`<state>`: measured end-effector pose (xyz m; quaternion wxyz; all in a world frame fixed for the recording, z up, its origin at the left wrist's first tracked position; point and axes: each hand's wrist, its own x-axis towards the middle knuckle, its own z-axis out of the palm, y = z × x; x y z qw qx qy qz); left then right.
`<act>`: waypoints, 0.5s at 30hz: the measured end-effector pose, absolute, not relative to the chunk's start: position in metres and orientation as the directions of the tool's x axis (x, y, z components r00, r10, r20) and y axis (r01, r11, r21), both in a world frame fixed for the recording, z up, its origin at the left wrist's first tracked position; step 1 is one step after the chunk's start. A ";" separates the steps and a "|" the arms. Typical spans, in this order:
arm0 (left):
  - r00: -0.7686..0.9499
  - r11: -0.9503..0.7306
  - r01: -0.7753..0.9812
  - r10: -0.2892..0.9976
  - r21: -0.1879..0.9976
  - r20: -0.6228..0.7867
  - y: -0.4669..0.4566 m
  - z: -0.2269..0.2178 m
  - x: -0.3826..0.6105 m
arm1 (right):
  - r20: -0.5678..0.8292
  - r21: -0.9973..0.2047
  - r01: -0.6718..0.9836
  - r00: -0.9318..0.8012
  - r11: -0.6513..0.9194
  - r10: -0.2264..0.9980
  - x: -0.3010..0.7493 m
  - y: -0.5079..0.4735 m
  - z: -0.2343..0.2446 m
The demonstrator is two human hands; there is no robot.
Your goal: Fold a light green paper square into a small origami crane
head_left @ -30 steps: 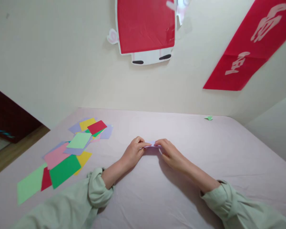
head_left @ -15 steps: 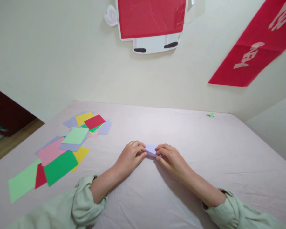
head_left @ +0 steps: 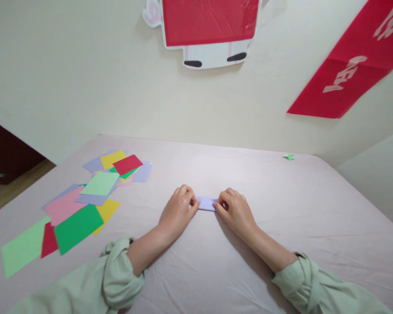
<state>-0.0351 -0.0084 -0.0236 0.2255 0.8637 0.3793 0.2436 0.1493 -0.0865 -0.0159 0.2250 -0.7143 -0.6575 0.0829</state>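
From where I stand, the left hand [head_left: 180, 207] has thumb and fingers pinched on one end of the lilac paper [head_left: 207, 203], and the right hand [head_left: 237, 209] pinches the other end. The paper bridges the gap between the two hands, a short folded strip (whether it touches the cloth [head_left: 216, 266] below, I can't tell). Behind each hand, toward the person, comes a bare forearm, then a rolled green sleeve [head_left: 122, 279]. Out to the left of the left hand spread loose sheets [head_left: 79, 227] in green, pink, yellow, red and lilac, many overlapping. Well beyond the right hand, off to its right, sits a small green scrap [head_left: 288, 156]. Farther still, past both hands, a red banner [head_left: 343, 74] hangs on the wall [head_left: 118, 91].
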 end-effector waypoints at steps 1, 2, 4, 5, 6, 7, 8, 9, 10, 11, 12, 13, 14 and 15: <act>0.593 -0.615 0.556 0.765 0.560 0.251 -0.009 -0.024 -0.034 | 0.178 -0.423 0.905 0.123 -0.037 0.976 0.149 -0.086 -0.016; 0.593 -0.619 0.564 0.764 0.546 0.253 -0.009 -0.024 -0.034 | 0.178 -0.418 0.908 0.124 -0.039 0.976 0.149 -0.086 -0.016; 0.595 -0.627 0.578 0.762 0.522 0.256 -0.009 -0.026 -0.033 | 0.177 -0.413 0.910 0.127 -0.043 0.976 0.149 -0.085 -0.016; 0.596 -0.630 0.584 0.761 0.512 0.257 -0.009 -0.026 -0.033 | 0.177 -0.411 0.910 0.128 -0.045 0.976 0.149 -0.085 -0.016; 0.596 -0.633 0.589 0.760 0.503 0.259 -0.008 -0.027 -0.033 | 0.178 -0.409 0.911 0.128 -0.045 0.976 0.150 -0.084 -0.017; 0.596 -0.635 0.593 0.760 0.495 0.260 -0.008 -0.028 -0.033 | 0.181 -0.407 0.912 0.128 -0.044 0.975 0.150 -0.084 -0.017; 0.597 -0.637 0.596 0.759 0.488 0.260 -0.008 -0.028 -0.032 | 0.184 -0.405 0.914 0.127 -0.042 0.975 0.150 -0.084 -0.017; 0.598 -0.639 0.600 0.758 0.482 0.261 -0.007 -0.028 -0.032 | 0.187 -0.403 0.914 0.125 -0.040 0.974 0.150 -0.084 -0.017; 0.599 -0.641 0.603 0.757 0.474 0.261 -0.007 -0.028 -0.032 | 0.188 -0.402 0.915 0.124 -0.039 0.974 0.150 -0.084 -0.018; 0.600 -0.643 0.607 0.756 0.467 0.262 -0.007 -0.028 -0.032 | 0.187 -0.401 0.915 0.124 -0.040 0.974 0.150 -0.084 -0.018; 0.601 -0.645 0.610 0.755 0.460 0.262 -0.007 -0.027 -0.032 | 0.186 -0.402 0.915 0.125 -0.041 0.975 0.150 -0.084 -0.018; 0.602 -0.646 0.613 0.755 0.454 0.261 -0.008 -0.027 -0.031 | 0.185 -0.402 0.915 0.127 -0.043 0.975 0.150 -0.084 -0.018; 0.602 -0.647 0.616 0.755 0.449 0.261 -0.008 -0.026 -0.031 | 0.187 -0.403 0.914 0.128 -0.043 0.974 0.150 -0.084 -0.017; 0.602 -0.647 0.620 0.755 0.444 0.260 -0.008 -0.025 -0.031 | 0.190 -0.402 0.915 0.128 -0.042 0.973 0.150 -0.084 -0.017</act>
